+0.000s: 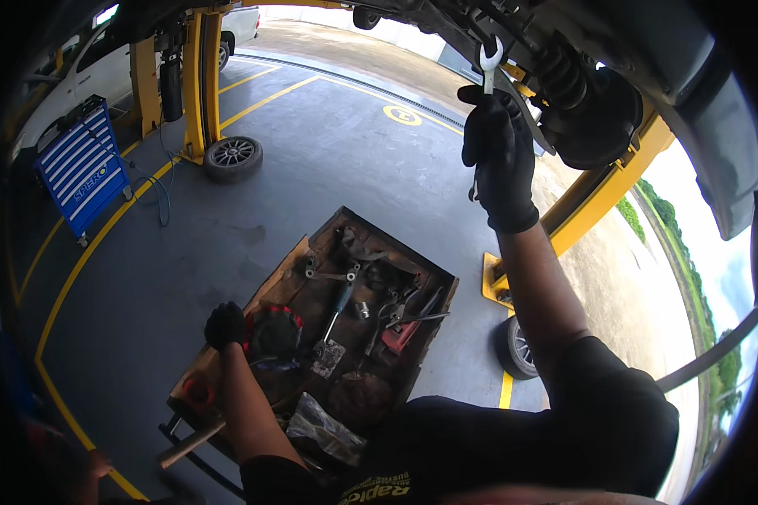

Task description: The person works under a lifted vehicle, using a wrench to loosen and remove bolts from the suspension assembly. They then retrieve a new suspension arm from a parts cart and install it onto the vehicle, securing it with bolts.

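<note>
My right hand (501,147), in a black glove, is raised beneath the lifted vehicle. It is closed around a silver wrench (489,67), whose open jaw points up by the underbody and whose lower end shows below the glove. My left hand (226,326), also gloved, is curled at the left rim of a worn tool tray (434,269). Inside the tray, near that hand, lies a round black-and-red item (276,330). A ratchet with a blue handle (343,297), a loose socket (361,310) and a red tool (402,335) lie farther right among other dark tools.
Close above my right hand hang a coil spring (562,76) and a round wheel hub (594,126). Yellow lift posts (200,84) stand around. Wheels (233,158) lie on the floor. A blue tool cabinet (82,172) stands left; another person's hand (98,463) shows lower left.
</note>
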`<state>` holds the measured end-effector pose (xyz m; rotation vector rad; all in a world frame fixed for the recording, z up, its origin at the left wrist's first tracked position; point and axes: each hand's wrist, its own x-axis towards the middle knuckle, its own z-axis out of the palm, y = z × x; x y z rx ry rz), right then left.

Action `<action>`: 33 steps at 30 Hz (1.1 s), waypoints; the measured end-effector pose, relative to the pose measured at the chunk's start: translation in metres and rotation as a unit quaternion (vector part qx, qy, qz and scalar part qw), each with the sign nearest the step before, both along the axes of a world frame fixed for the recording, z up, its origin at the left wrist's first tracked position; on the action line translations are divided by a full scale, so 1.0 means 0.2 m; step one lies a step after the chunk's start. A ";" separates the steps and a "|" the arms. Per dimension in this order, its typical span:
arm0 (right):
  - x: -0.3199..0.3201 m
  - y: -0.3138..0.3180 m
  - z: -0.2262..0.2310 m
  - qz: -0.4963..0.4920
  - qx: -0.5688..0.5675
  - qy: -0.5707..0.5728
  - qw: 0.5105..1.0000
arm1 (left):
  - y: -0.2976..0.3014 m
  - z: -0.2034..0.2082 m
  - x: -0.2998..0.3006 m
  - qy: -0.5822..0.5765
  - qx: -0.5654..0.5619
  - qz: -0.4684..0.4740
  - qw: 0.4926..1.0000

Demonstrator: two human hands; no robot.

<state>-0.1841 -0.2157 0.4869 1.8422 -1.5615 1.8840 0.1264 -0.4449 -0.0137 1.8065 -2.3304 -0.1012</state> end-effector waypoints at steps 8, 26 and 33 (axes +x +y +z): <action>-0.65 -0.01 0.34 -0.167 -0.084 0.358 0.915 | 0.00 0.11 -0.01 0.017 0.024 -0.016 0.999; 0.18 -0.17 0.09 0.227 0.017 -0.279 0.933 | 0.30 1.78 -0.74 0.418 -0.391 -0.264 0.776; 0.13 -0.07 -0.03 0.234 -0.032 -0.242 0.941 | 0.46 2.49 -0.57 0.500 -0.357 -0.327 0.718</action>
